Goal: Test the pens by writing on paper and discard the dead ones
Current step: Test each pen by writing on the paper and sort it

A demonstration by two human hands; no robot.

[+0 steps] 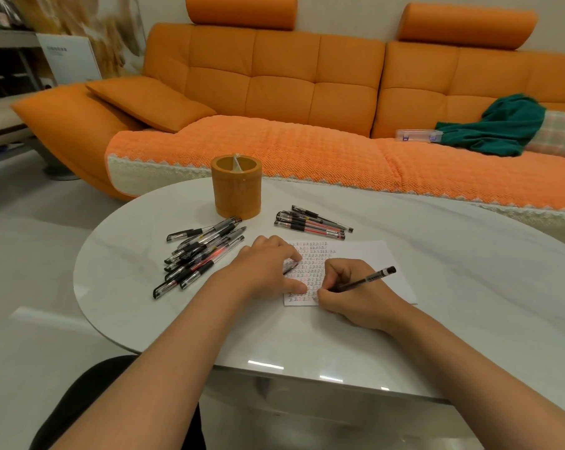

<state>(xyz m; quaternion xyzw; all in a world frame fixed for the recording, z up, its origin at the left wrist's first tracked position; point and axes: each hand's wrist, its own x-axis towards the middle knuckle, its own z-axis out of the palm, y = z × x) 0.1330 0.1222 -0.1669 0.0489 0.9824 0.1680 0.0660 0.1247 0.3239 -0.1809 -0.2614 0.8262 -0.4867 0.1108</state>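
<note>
A white paper sheet point(365, 258) covered with rows of small written marks lies on the white table point(453, 287). My right hand point(349, 293) grips a black pen point(368, 279), tip down on the sheet's lower edge. My left hand point(264, 267) lies flat on the paper's left side, with what looks like a pen cap point(290, 267) under its fingertips. A pile of several capped pens point(200, 254) lies left of the paper. A smaller group of pens point(313, 222) lies beyond it.
An orange cylindrical pen holder point(236, 186) stands at the table's far side with a pale stick inside. Behind is an orange sofa point(274, 92) with a green cloth point(501, 128) and a clear plastic box point(419, 135). The table's curved edge runs at the left.
</note>
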